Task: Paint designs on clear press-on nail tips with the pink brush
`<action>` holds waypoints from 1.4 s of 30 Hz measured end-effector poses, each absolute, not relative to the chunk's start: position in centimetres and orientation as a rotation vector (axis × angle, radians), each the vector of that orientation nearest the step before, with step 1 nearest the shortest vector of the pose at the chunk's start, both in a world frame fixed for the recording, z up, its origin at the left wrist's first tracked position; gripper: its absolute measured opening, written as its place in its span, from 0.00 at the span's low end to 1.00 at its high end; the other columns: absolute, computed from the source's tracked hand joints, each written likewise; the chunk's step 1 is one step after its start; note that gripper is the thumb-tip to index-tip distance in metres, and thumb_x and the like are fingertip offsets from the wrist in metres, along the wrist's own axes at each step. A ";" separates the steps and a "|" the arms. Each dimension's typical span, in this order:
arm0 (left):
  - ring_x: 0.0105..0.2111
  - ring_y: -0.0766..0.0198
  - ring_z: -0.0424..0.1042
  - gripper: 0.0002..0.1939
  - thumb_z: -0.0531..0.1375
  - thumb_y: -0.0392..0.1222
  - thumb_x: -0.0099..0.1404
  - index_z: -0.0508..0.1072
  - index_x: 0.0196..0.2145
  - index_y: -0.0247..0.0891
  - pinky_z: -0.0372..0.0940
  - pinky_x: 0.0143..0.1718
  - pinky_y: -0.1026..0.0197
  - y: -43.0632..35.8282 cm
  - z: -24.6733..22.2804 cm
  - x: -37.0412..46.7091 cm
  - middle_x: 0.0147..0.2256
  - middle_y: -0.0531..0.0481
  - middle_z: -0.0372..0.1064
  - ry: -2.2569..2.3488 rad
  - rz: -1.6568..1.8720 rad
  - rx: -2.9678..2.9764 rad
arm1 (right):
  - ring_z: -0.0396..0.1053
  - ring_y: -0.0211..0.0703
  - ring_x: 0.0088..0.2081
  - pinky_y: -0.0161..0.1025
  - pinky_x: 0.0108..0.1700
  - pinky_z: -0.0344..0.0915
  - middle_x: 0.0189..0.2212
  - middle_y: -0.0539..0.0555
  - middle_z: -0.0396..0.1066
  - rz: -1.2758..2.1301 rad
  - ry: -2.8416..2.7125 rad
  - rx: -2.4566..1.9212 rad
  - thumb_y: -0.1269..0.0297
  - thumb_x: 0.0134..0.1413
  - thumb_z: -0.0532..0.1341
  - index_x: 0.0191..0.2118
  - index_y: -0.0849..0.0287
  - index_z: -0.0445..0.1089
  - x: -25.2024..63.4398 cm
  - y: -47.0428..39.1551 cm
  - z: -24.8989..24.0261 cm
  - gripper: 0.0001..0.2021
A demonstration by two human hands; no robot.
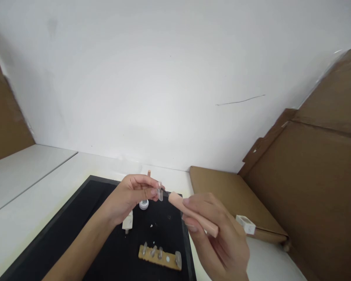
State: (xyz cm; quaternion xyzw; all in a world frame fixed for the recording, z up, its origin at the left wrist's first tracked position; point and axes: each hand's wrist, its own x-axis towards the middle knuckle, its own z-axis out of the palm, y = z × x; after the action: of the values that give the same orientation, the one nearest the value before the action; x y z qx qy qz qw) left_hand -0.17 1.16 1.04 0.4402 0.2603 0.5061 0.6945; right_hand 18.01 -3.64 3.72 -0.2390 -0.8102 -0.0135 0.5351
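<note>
My left hand (134, 197) pinches a small clear nail-shaped piece (160, 192) between thumb and fingers, above the black mat (108, 249). In my right hand (219, 234) is a pale pink handle (193, 214), its thin dark tip pointing left and reaching the clear piece; whether they touch cannot be made out. Below the hands lies a tan strip (160, 258) bearing several clear nail-shaped pieces. A round white-rimmed container (144, 204) sits beyond my left hand, and a white block-like object (128, 221) is partly hidden by that hand.
At the right, a flat cardboard box (231, 191) lies on the white table (46, 171), with a small white box (245, 224) at its near edge. Cardboard panels (318, 187) stand on both sides, and a white wall (152, 78) rises behind.
</note>
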 end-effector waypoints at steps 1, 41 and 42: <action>0.26 0.69 0.72 0.08 0.74 0.40 0.46 0.81 0.25 0.36 0.64 0.35 0.65 1.2 1.0 -0.2 0.28 0.51 0.77 0.584 1.128 0.982 | 0.69 0.39 0.27 0.34 0.25 0.65 0.28 0.51 0.70 -0.039 -1.938 -0.584 0.73 0.59 0.57 0.45 0.56 0.66 18.0 -3.6 3.7 0.10; 0.25 0.70 0.72 0.10 0.75 0.41 0.44 0.80 0.23 0.36 0.65 0.33 0.66 1.0 1.4 -0.4 0.29 0.50 0.78 0.554 1.106 0.935 | 0.67 0.38 0.25 0.34 0.25 0.64 0.26 0.51 0.70 0.059 -1.865 -0.582 0.70 0.61 0.57 0.42 0.56 0.67 17.5 -3.4 3.5 0.05; 0.25 0.69 0.72 0.10 0.75 0.41 0.44 0.80 0.23 0.36 0.65 0.33 0.66 1.0 1.3 -0.4 0.29 0.50 0.78 0.546 1.103 0.938 | 0.68 0.39 0.27 0.34 0.26 0.65 0.28 0.52 0.70 0.057 -1.860 -0.578 0.71 0.60 0.57 0.43 0.56 0.67 17.5 -3.4 3.5 0.07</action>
State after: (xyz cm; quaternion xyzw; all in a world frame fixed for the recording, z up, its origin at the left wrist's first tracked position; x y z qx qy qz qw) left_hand -0.38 1.01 1.34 0.4237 0.2466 0.4980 0.7153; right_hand 17.50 -3.40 3.49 -0.2455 -0.7897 0.0240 0.5617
